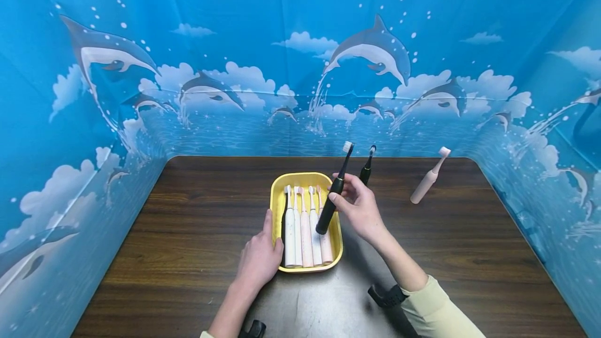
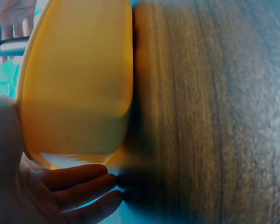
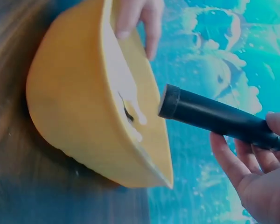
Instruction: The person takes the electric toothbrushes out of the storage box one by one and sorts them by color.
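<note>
A black electric toothbrush is held in my right hand, thumb on one side and fingers on the other. It tilts with its white bristles up, its base over the right part of a yellow tray. Several electric toothbrushes lie side by side in the tray, heads at the far end: white, pink and, at the left wall, black. My left hand holds the tray's near left side, thumb at the rim, fingers along the outside. In the left wrist view its fingers lie beside the tray wall.
Behind my right hand another black electric toothbrush stands upright, partly hidden. Further right stands a pink electric toothbrush. The dark wooden table ends at a blue dolphin-print curtain at the back and both sides.
</note>
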{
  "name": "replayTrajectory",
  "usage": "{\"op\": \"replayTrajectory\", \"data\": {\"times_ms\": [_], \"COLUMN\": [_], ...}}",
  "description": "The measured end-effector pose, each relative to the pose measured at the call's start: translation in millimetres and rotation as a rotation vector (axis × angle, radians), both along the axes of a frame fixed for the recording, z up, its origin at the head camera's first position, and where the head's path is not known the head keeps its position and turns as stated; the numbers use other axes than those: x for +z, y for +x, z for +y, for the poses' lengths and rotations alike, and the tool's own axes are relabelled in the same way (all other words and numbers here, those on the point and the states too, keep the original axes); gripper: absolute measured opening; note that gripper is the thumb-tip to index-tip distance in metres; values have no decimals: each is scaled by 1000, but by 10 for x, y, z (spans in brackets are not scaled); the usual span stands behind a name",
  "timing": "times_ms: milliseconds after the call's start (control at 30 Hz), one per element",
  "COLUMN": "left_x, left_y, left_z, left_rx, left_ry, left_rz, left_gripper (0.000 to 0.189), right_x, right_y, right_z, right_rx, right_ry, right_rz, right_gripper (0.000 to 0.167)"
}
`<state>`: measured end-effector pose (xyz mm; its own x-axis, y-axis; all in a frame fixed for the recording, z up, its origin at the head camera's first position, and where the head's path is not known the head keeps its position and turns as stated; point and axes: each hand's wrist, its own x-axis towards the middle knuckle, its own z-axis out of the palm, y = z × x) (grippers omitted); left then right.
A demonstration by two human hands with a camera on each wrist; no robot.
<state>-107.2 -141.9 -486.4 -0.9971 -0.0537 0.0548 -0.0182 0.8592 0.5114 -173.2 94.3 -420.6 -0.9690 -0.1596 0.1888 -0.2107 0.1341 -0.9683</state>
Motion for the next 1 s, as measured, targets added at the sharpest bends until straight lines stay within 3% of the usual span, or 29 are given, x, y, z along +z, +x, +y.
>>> {"op": "replayTrajectory", "data": {"times_ms": [133,300,533,733,1000], "left_x": [-7,-15,-22,-25,-44], "left_y": [0,-10,0,0,-6], "left_z": [-4,-11,-16,-15,-8], "left_rx": [-1,-6,-4,-4,1], "left_ry": [-2,-3,-4,3,2], "left_rz": [2,4,16,30,22], "left_gripper": [72,73,73,72,72], "right_x": [27,7,-108,-98,-547], "right_y": [-19,-21,-51,-36,-279], "right_z": [117,235,351,355,531], "right_rx": [-62,-186,-389,-522,-589], "right_ry": [-74,-83,-18,83,115], "right_rz": [33,150,315,456,482], "right_gripper": [43,44,44,40,38]}}
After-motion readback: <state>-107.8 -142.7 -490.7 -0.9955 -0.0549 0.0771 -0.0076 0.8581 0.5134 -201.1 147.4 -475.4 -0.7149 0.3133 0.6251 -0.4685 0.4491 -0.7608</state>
